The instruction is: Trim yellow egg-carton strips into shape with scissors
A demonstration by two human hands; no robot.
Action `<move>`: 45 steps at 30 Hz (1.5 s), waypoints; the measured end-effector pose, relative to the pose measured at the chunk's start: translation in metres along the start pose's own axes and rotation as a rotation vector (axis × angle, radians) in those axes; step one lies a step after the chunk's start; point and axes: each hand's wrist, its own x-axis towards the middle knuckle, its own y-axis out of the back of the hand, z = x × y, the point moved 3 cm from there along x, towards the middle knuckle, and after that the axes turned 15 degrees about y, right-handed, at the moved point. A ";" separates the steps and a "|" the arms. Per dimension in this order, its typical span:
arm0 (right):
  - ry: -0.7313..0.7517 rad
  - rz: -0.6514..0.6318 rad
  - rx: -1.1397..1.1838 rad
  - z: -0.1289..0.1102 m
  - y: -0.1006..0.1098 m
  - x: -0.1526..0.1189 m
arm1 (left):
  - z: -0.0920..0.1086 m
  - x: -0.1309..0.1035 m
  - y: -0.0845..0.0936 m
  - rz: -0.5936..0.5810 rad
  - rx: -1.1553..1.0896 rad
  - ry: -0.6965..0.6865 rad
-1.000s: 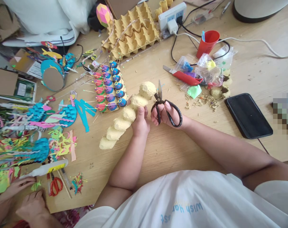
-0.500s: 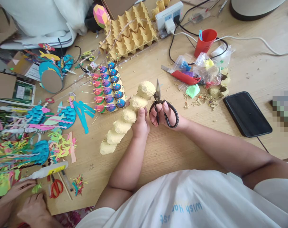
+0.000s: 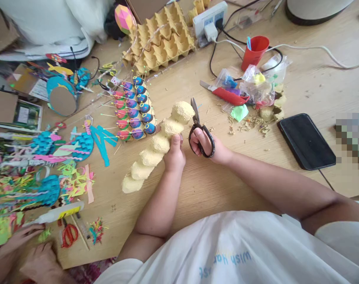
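My left hand (image 3: pixel 175 154) grips a pale yellow strip of egg carton (image 3: pixel 151 157), a single row of rounded cups, with the thumb on top. The strip slants from lower left to upper right above the table. In my right hand (image 3: pixel 203 142) are black-handled scissors (image 3: pixel 196 114), fingers through the loops. Their blades point up beside the topmost cup and look nearly closed. Beyond the strip stands a piece of egg carton with rows of painted cups (image 3: pixel 134 107) in red, purple and blue, with thin sticks poking out.
At the right lie a red utility knife (image 3: pixel 229 96), bagged clay (image 3: pixel 257 85), carton scraps (image 3: pixel 263 126) and a phone (image 3: pixel 307 141). Behind are a red cup (image 3: pixel 254 53), a power strip (image 3: pixel 210 21) and egg trays (image 3: pixel 164 39). Another person's hands (image 3: pixel 40 256) rest near red scissors (image 3: pixel 69 233) at lower left.
The scissors have drawn slightly away from the strip, to the right, and their blades have come closer together. My left hand still holds the strip in nearly the same spot.
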 end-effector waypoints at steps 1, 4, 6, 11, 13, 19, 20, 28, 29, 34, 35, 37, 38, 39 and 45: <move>0.001 0.009 -0.027 -0.001 0.001 0.000 | 0.001 0.000 -0.001 0.001 -0.020 -0.023; 0.017 0.064 0.004 0.001 0.003 0.002 | 0.004 0.002 -0.004 -0.046 -0.033 -0.044; 0.039 0.119 0.053 0.004 0.006 0.004 | 0.005 0.003 -0.005 -0.068 -0.041 -0.039; 0.063 0.214 0.103 0.011 0.010 0.007 | 0.007 0.003 -0.005 -0.061 -0.091 -0.004; 0.074 0.220 0.076 0.010 0.013 0.008 | 0.008 0.002 -0.005 -0.070 -0.088 -0.003; 0.287 0.169 -0.309 0.001 0.024 0.005 | 0.008 0.003 -0.005 -0.095 -0.106 0.026; 0.333 0.162 -0.424 0.000 0.025 0.005 | 0.008 0.003 -0.004 -0.090 -0.108 0.030; 0.509 0.127 -0.853 0.007 0.024 0.004 | 0.008 0.005 -0.001 -0.114 -0.155 0.093; 0.505 0.123 -0.865 0.007 0.024 0.004 | 0.008 0.005 0.000 -0.113 -0.158 0.094; 0.479 0.134 -0.911 0.004 0.024 0.003 | 0.006 0.006 0.001 -0.129 -0.153 0.139; 0.480 0.136 -0.914 0.003 0.024 0.003 | 0.006 0.005 0.001 -0.136 -0.146 0.146; 0.481 0.137 -0.915 0.003 0.024 0.003 | 0.006 0.005 0.001 -0.146 -0.134 0.148; 0.479 0.136 -0.912 0.003 0.025 0.003 | 0.006 0.005 0.001 -0.148 -0.134 0.146; 0.477 0.134 -0.908 0.002 0.025 0.003 | 0.006 0.005 0.001 -0.149 -0.138 0.143; 0.470 0.127 -0.888 0.003 0.027 0.004 | 0.004 0.005 0.001 -0.167 -0.143 0.118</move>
